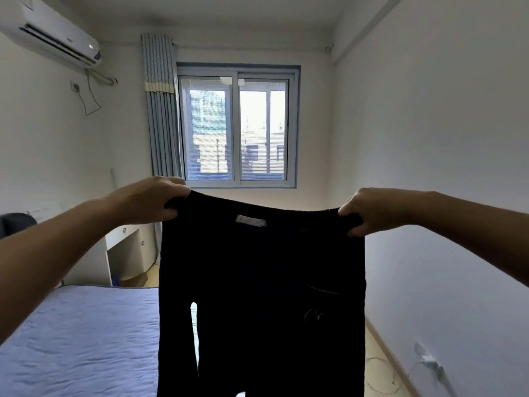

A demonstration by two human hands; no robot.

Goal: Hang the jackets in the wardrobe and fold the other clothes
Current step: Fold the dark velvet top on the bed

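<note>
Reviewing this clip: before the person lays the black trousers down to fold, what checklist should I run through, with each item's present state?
1. The left hand grips one top corner of the trousers: ok.
2. The right hand grips the other top corner: ok.
3. Top edge stretched out between the hands: ok.
4. Two legs show, so fold rather than hang: ok.
5. Leg ends untangled: cannot tell, they run below the picture.
6. The bed lies low on the left for laying them down: ok.
</note>
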